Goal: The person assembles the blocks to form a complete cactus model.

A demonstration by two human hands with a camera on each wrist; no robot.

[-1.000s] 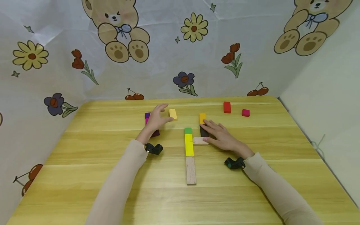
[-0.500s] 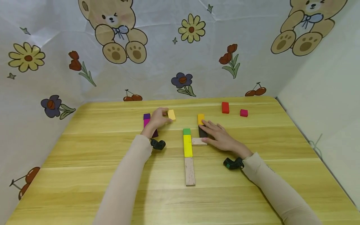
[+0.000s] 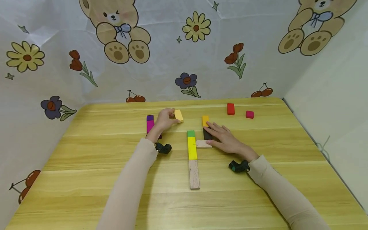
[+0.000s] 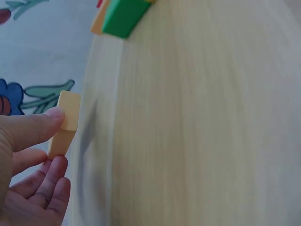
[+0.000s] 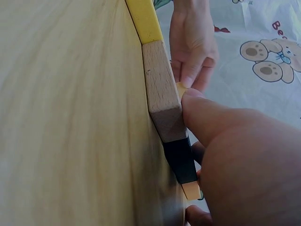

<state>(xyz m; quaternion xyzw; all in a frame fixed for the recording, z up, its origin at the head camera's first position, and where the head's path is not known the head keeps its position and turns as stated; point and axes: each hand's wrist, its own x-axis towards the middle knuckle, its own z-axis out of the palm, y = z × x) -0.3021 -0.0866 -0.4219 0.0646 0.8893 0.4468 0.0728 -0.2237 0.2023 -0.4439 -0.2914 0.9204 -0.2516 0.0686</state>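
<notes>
My left hand (image 3: 165, 119) pinches a pale yellow block (image 3: 178, 116) between thumb and fingers; in the left wrist view the same block (image 4: 69, 113) shows at the thumb tip. My right hand (image 3: 225, 139) rests with extended fingers against a set of joined blocks. Its thumb touches a plain wooden block (image 3: 202, 144), and its other fingertips lie by a black block (image 3: 207, 133) and an orange block (image 3: 205, 120). A column of a green block (image 3: 191, 134), a yellow block (image 3: 192, 148) and a long plain wooden block (image 3: 194, 174) stands to the left of these.
Purple (image 3: 150, 118) and magenta (image 3: 150, 126) blocks lie left of my left hand, with a dark one mostly hidden behind the wrist. A red block (image 3: 231, 109) and a small pink-red block (image 3: 249, 114) lie at the back right. Patterned cloth (image 3: 161, 48) hangs behind the table.
My left hand has reached right, closed its thumb and fingers on the pale yellow block and shifted it slightly right. The right hand has stayed in place.
</notes>
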